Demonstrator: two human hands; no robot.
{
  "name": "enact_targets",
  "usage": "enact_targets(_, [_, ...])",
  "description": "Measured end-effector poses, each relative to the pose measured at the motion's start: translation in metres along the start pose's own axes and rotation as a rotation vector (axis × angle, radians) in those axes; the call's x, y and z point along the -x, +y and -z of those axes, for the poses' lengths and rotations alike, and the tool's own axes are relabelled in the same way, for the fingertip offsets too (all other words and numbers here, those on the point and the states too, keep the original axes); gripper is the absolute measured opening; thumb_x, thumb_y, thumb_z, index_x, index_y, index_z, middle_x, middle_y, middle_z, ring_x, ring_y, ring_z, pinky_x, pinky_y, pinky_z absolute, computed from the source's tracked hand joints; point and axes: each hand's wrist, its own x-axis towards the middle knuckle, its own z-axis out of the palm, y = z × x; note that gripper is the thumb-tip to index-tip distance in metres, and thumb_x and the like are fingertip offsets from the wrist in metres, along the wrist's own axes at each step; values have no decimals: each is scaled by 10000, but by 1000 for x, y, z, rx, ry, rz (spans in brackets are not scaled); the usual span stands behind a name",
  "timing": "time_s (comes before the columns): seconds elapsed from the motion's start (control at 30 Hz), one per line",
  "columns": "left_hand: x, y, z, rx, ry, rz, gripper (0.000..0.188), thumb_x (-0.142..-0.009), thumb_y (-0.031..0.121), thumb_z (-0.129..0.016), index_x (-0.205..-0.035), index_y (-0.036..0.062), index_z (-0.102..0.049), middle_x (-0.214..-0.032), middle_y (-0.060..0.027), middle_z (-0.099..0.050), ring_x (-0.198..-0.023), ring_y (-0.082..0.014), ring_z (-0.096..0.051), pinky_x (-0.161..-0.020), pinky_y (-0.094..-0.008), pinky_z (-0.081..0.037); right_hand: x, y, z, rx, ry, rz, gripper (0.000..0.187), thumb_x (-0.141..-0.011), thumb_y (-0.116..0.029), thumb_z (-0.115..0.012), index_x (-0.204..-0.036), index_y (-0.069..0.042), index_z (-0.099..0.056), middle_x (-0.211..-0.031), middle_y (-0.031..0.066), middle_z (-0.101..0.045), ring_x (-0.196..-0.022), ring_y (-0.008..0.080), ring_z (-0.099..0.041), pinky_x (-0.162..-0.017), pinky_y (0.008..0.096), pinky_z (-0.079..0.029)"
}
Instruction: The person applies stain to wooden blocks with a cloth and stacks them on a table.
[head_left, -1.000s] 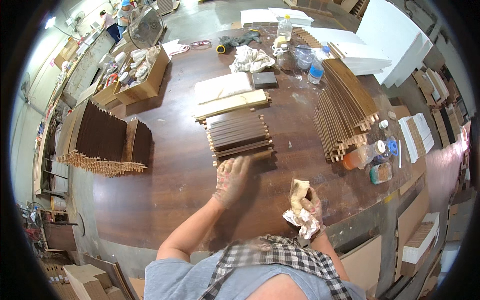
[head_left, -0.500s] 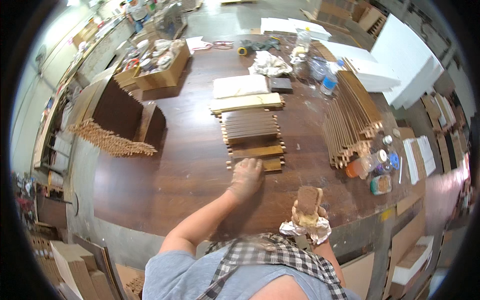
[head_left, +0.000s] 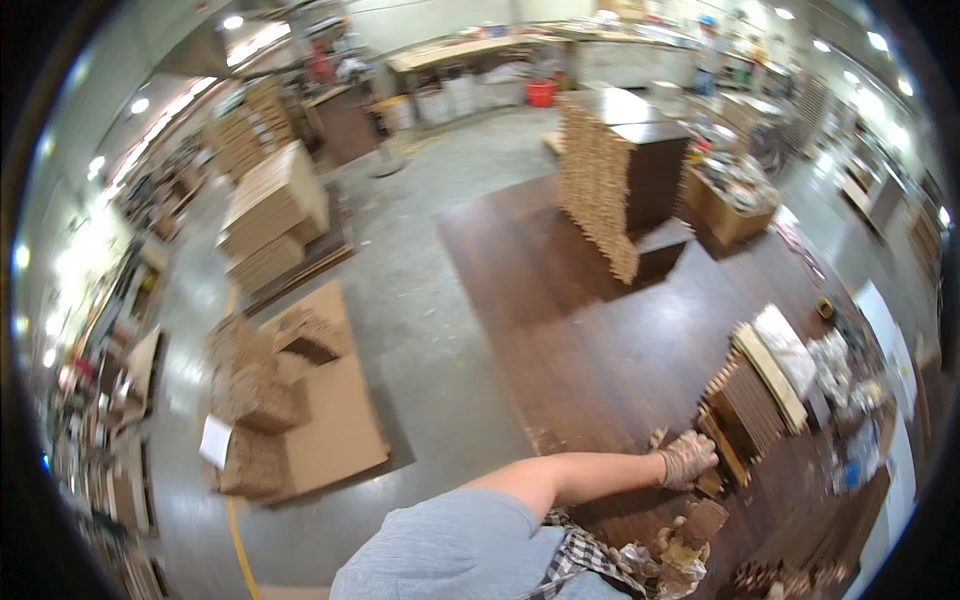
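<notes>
The slats [head_left: 757, 408] lie side by side on the counter [head_left: 540, 310], the nearest one touching the left grip [head_left: 688, 460]; whether that pinches or merely rests, I cannot tell. A sideways push could skew the row. The right grip [head_left: 668, 547], near but apart, clasps a brown pad [head_left: 705, 520] and cloth [head_left: 684, 577]; slack fingers could drop either.

Tabletop [head_left: 520, 300], wood, smooth and glossy; slats [head_left: 752, 408], wood; stacked boards [head_left: 655, 185], wood, with glossy upper faces and rough, unpolished-looking ends; block [head_left: 706, 521], matt; rag [head_left: 828, 360], crumpled cloth; box [head_left: 722, 212], matt cardboard; bucket [head_left: 541, 94], smooth plastic; floor [head_left: 420, 270], smooth, faintly shiny; shirt [head_left: 450, 540], matt cloth.
</notes>
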Motion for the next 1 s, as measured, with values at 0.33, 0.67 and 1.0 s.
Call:
enact_targets(0.33, [141, 23, 64, 937, 369, 732, 686, -876, 454, -669, -1369, 14, -484, -1269, -212, -534, -1227, -314, -500, -1049, -418, -390, -65, 9, 24, 704, -242, 151, 383, -975, -189, -503, -1290, 27, -528, -1229, 206, -540, -1039, 308, -548, -867, 411, -486])
enact_targets(0.67, [165, 113, 85, 911, 650, 324, 716, -891, 528, -640, -1380, 39, -457, -1062, -103, -506, -1064, -219, -519, -939, -370, -409, -79, 16, -25, 839, -456, 255, 441, -846, -154, -640, -1212, 80, -562, -1151, 250, -592, -1049, 395, -578, -891, 459, -502])
enact_targets(1.0, [173, 107, 84, 1559, 742, 173, 536, -977, 325, -571, -1365, -16, -429, -1023, -96, -589, -957, -157, -598, -835, -291, -486, -78, 36, -44, 787, -487, 106, 392, -864, -99, -611, -1223, 49, -561, -1059, 168, -584, -958, 289, -573, -816, 388, -502])
